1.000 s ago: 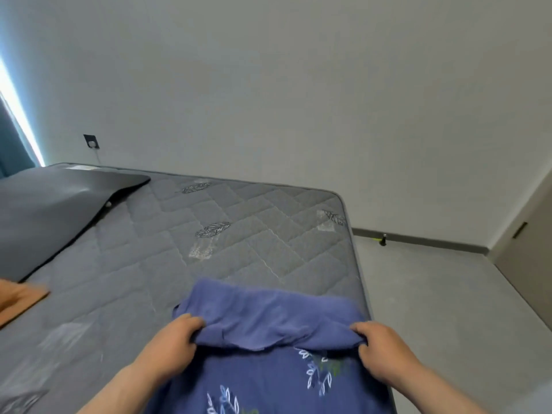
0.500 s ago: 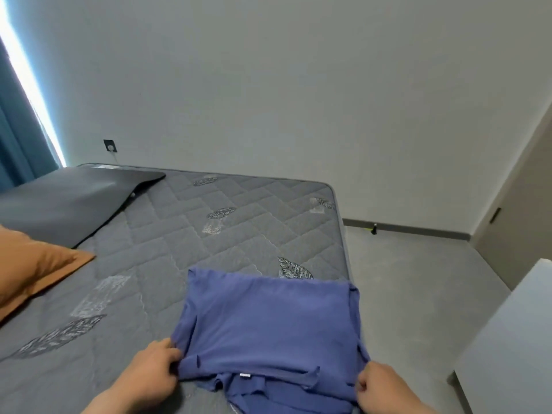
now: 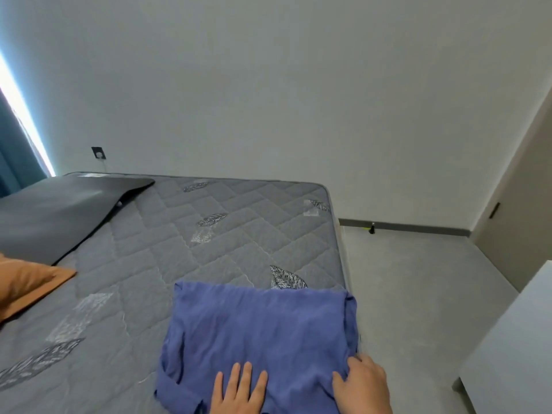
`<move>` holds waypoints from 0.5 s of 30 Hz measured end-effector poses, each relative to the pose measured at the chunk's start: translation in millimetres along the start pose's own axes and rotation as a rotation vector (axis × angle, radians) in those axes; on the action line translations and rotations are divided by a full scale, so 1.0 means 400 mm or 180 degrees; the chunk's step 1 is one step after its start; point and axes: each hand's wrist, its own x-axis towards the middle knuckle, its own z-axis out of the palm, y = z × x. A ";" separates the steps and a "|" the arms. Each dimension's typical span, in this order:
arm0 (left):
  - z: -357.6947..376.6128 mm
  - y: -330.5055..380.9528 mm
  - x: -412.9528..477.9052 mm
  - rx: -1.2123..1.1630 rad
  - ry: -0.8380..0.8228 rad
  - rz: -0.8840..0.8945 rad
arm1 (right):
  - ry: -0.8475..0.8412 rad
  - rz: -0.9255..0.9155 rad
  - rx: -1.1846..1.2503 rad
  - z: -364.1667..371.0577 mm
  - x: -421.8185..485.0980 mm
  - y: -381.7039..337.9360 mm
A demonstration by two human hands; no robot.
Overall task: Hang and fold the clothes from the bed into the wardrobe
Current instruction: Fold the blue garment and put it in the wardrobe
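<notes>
Home bedroom: bare quilted mattress (image 3: pixel 185 252), pillow (image 3: pixel 27 285).

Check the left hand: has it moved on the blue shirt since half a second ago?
Yes. The left hand has gone from the blue shirt's left edge rightward onto its middle, lying flat, fingers spread.

Open mattress (image 3: pixel 209 249) is left beyond the folded blue garment (image 3: pixel 260 333), bounded at left by the orange pillow (image 3: pixel 27 282) and the dark mat (image 3: pixel 59 210).
</notes>
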 end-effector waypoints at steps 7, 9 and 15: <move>0.036 0.052 0.078 -0.0700 -0.0301 -0.0534 | 0.0193 0.0601 0.2540 0.001 0.031 -0.036; 0.021 0.052 0.087 -0.0861 -0.0087 -0.0462 | -0.0181 0.0790 0.3173 0.007 0.029 -0.042; -0.101 -0.008 0.145 -0.4838 -0.0797 -0.1528 | -0.1365 0.0940 0.4545 -0.014 0.045 -0.108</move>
